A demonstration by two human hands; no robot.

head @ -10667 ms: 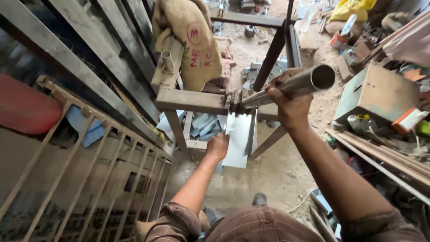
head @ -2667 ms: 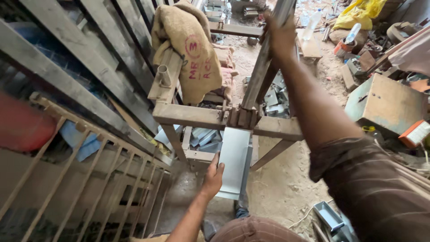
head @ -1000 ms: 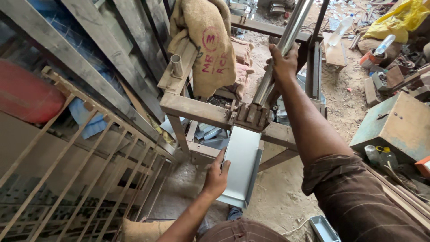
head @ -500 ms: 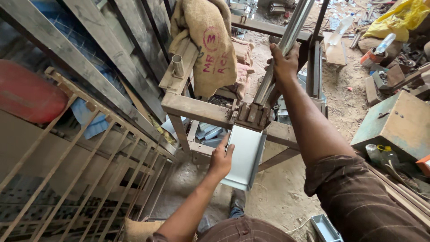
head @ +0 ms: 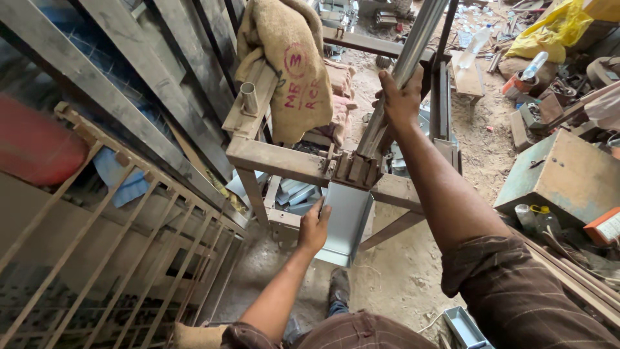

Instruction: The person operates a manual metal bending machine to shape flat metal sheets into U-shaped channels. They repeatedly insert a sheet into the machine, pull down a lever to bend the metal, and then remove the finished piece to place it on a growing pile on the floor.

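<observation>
My right hand (head: pixel 400 97) grips a long grey metal lever pipe (head: pixel 413 45) that rises from a jaw block (head: pixel 354 169) on a rusty steel bench frame (head: pixel 278 158). Below the jaw hangs a bent piece of grey sheet metal (head: pixel 345 223), shaped like a shallow channel. My left hand (head: pixel 314 226) holds the sheet's left edge, fingers wrapped around it. The sheet's top end is tucked into the jaw and hidden there.
A burlap sack (head: pixel 287 71) drapes over the frame's back. A metal grille (head: pixel 123 245) leans at the left. More cut sheet pieces (head: pixel 294 194) lie under the frame. A green metal box (head: pixel 562 178), a yellow bag (head: pixel 549 32) and scrap crowd the dirt floor at right. My shoe (head: pixel 337 287) stands below the sheet.
The lever has stayed raised with my right hand on it. My left hand slid up the sheet's left edge, and the sheet now sits higher into the jaw.
</observation>
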